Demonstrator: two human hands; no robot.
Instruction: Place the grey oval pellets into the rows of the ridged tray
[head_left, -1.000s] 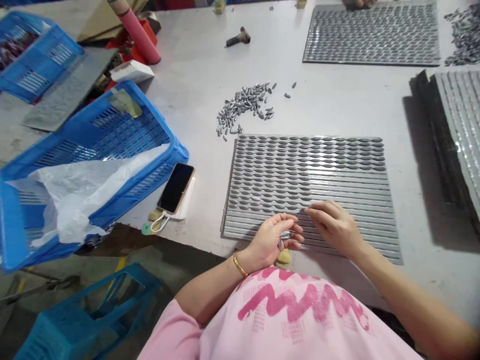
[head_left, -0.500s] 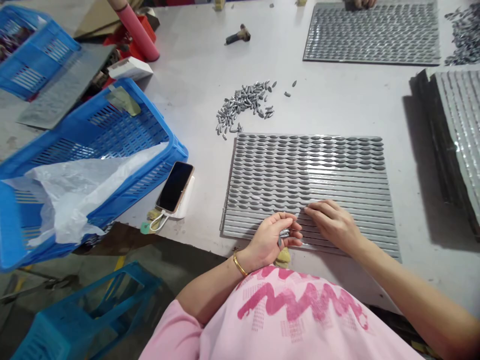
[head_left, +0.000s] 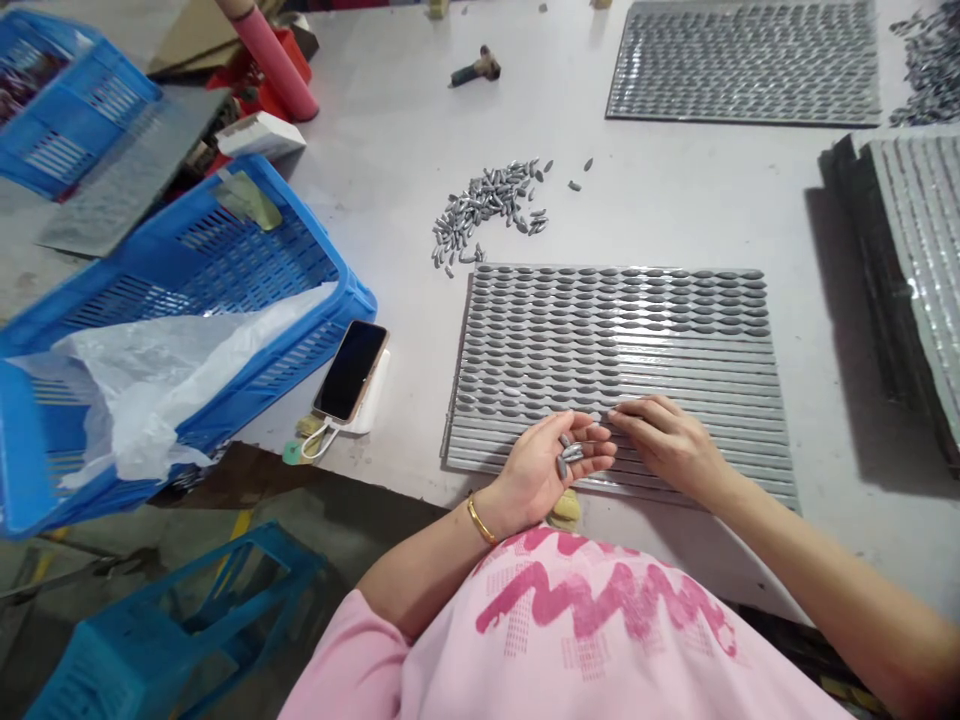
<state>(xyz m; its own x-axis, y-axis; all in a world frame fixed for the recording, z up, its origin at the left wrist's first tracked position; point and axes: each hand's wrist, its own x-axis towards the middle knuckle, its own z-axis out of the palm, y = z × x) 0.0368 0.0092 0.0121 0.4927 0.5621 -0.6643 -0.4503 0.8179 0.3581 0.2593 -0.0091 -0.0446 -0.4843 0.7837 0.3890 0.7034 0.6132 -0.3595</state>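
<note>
A grey grooved tray (head_left: 697,375) lies in front of me, its far rows filled with small grey oval pieces. My left hand (head_left: 544,470) rests palm up at the tray's near edge, cupped around a few of these grey pieces (head_left: 568,451). My right hand (head_left: 667,445) lies on the tray just to the right, fingertips pinched together near the left hand's fingers at the tray's groove. Whether a piece sits between those fingertips I cannot make out. A loose pile of grey pieces (head_left: 487,208) lies beyond the tray.
A phone (head_left: 351,372) on a white block sits left of the tray, beside a blue crate (head_left: 187,290) holding a plastic bag. A second filled tray (head_left: 742,65) lies far across the table, stacked trays (head_left: 911,260) at the right, a small hammer (head_left: 472,68) at the back.
My left hand has turned and opened a little, so the grey pieces in its palm now show. My right hand's fingertips have shifted slightly toward it.
</note>
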